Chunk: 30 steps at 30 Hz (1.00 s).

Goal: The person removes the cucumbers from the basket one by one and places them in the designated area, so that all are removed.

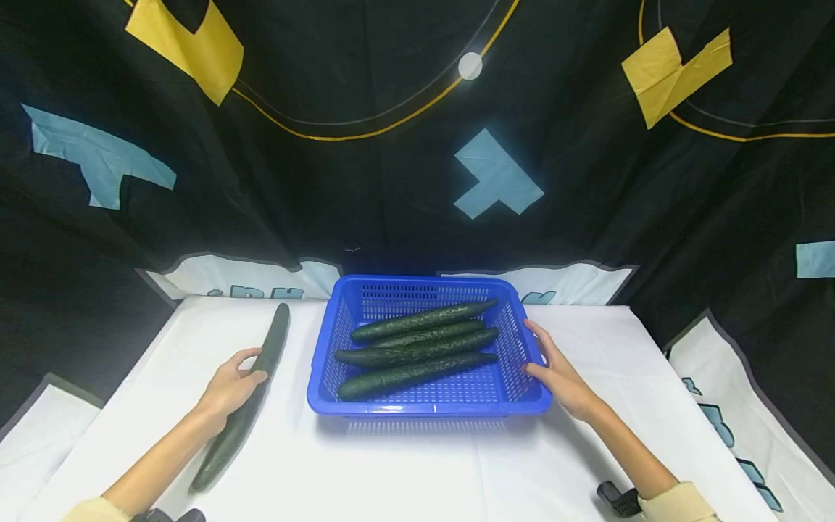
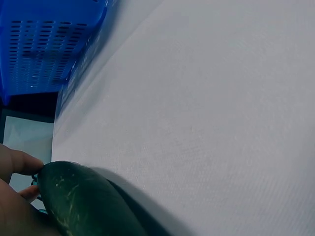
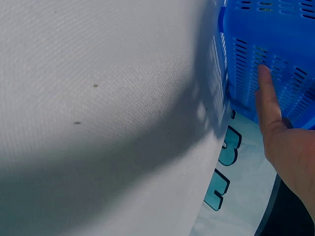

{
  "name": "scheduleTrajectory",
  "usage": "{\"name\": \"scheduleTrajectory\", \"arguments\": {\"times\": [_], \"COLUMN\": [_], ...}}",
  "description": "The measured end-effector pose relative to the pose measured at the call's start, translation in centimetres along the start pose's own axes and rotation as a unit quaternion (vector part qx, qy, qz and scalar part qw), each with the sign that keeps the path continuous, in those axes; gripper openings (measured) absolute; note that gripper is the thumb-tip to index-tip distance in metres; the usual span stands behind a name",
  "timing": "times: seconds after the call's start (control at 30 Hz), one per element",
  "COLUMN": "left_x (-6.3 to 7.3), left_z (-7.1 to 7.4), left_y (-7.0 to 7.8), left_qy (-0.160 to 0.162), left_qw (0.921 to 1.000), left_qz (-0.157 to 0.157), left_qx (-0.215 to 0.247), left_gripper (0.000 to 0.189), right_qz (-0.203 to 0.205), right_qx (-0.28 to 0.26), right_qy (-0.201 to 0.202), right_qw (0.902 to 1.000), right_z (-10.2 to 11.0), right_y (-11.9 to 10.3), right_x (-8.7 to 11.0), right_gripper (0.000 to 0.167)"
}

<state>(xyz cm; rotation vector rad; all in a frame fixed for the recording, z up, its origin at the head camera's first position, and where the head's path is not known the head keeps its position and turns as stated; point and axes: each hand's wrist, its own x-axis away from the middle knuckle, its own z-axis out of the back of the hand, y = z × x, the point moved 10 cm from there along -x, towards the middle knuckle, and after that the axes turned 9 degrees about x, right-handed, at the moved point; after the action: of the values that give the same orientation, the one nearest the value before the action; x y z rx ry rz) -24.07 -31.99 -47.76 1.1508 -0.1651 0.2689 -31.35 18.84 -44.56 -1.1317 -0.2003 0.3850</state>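
On the left of the table lies a long dark green cucumber, slanting away from the near edge. My left hand grips it around the middle, thumb on the near side and fingers across the top. The left wrist view shows the cucumber's rounded end close up, fingertips beside it. In the middle stands a blue plastic basket with slotted walls. Several cucumbers lie in it side by side. My right hand holds the basket's right rim, and the right wrist view shows a finger against its outer wall.
A white cloth covers the table. Behind hangs a black curtain with yellow and light blue patches. White banner cloth with blue lettering hangs past the right edge.
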Motion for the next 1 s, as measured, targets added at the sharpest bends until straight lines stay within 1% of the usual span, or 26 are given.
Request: {"name": "scheduleTrajectory", "arguments": {"times": [0.17,0.37,0.67,0.83,0.93,1.0], "left_x": [0.1,-0.1,-0.3,-0.5,-0.5,-0.5], "left_z": [0.4,0.8,1.4,2.1,2.9,3.5], "left_y": [-0.3,-0.6,-0.4,0.2,0.8,1.5], "left_qy": [0.008,0.002,-0.007,0.003,0.021,0.038], "left_qw": [0.9999,0.9998,0.9997,0.9999,0.9994,0.9986], "left_qz": [0.006,0.017,0.023,0.006,-0.006,-0.015], "left_qx": [0.006,0.007,0.001,-0.015,-0.027,-0.036], "left_gripper": [0.061,0.063,0.065,0.065,0.065,0.064], "right_qz": [-0.001,-0.007,-0.001,-0.007,-0.011,-0.011], "right_qx": [0.000,0.000,-0.004,0.000,-0.001,-0.002], "right_qy": [0.000,-0.002,-0.002,0.000,0.000,-0.001], "right_qw": [1.0000,1.0000,1.0000,1.0000,0.9999,0.9999], "right_z": [0.0,0.0,0.0,0.0,0.0,-0.1], "right_y": [0.1,0.2,0.0,0.1,0.1,0.1], "right_x": [0.0,0.0,0.0,0.0,0.0,0.0], "right_gripper": [0.080,0.080,0.080,0.080,0.080,0.080]}}
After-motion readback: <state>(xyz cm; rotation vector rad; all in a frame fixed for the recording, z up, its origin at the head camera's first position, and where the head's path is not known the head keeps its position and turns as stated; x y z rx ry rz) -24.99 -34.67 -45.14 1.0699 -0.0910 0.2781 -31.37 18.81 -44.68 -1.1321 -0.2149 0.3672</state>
